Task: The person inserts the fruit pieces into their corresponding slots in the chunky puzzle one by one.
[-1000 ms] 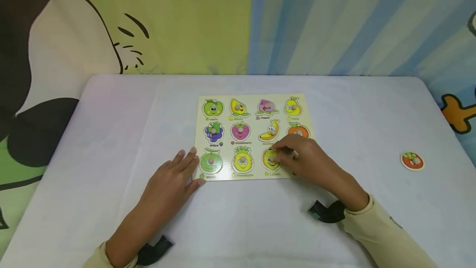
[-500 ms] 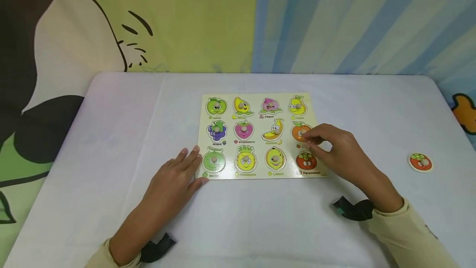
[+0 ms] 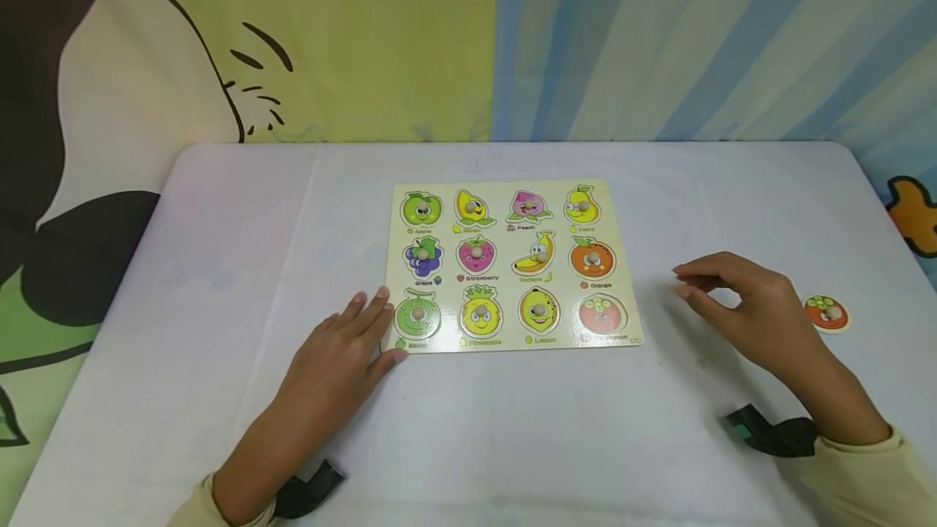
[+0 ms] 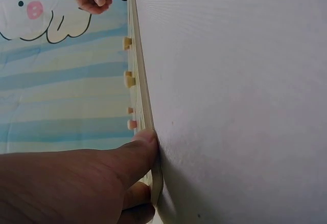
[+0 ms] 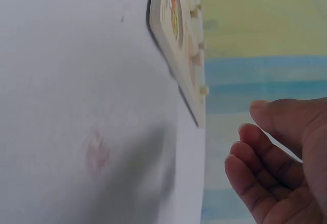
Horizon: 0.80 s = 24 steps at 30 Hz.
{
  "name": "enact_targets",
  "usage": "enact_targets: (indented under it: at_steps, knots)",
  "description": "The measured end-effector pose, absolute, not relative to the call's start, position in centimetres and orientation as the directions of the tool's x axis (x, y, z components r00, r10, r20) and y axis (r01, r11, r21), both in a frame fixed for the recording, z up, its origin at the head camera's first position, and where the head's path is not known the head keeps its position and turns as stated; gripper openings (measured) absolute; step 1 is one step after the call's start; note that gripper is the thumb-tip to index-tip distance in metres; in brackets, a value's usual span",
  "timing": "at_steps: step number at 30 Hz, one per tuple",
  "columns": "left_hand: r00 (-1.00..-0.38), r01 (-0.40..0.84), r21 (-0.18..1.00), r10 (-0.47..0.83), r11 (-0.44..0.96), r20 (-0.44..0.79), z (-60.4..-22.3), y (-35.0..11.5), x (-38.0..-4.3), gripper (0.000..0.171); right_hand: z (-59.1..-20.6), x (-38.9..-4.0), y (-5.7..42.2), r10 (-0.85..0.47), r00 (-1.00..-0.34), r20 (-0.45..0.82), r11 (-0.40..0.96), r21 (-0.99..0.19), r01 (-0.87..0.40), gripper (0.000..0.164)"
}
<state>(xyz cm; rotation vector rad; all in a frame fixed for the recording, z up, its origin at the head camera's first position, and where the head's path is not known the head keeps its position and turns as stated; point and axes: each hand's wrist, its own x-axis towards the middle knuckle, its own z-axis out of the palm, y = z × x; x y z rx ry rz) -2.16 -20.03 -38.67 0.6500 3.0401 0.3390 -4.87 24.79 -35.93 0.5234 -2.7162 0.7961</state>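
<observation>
A fruit peg puzzle board lies flat on the table, its pieces with small knobs seated in rows. The persimmon recess at its lower right shows a printed picture without a knob. My left hand rests with extended fingers on the board's lower left corner; in the left wrist view the thumb touches the board's edge. Off the board's right side, my right hand hovers with loosely curved fingers and nothing between them. Just beyond it lies the loose persimmon piece, partly covered by the hand.
A white cloth covers the table. Behind it hangs a printed backdrop with green and blue stripes and cartoon figures. Black straps sit at both wrists.
My right hand has moved from the lemon piece, past the orange, to the right off the board toward the loose persimmon piece. The left hand has stayed on the board's corner.
</observation>
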Motion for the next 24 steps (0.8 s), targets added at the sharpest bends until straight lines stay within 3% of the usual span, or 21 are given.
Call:
enact_targets:
  at_steps: [13, 20, 24]
  knots:
    - [-0.914, 0.402, 0.214, 0.405, 0.89, 0.03, -38.6, -20.1, -2.1, 0.063, -36.0, -3.2, 30.1, -0.098, -0.946, 0.31, 0.899, -0.379, -0.218, 0.03]
    - [-0.913, 0.403, 0.208, 0.407, 0.891, 0.029, -38.8, -20.1, -2.0, 0.064, -36.1, -2.2, 31.9, -0.007, -0.957, 0.291, 0.909, -0.398, -0.128, 0.027]
    - [-0.914, 0.402, 0.213, 0.405, 0.891, 0.029, -38.8, -20.1, -2.1, 0.063, -36.4, -2.0, 33.4, 0.015, -0.936, 0.352, 0.887, -0.437, -0.151, 0.025]
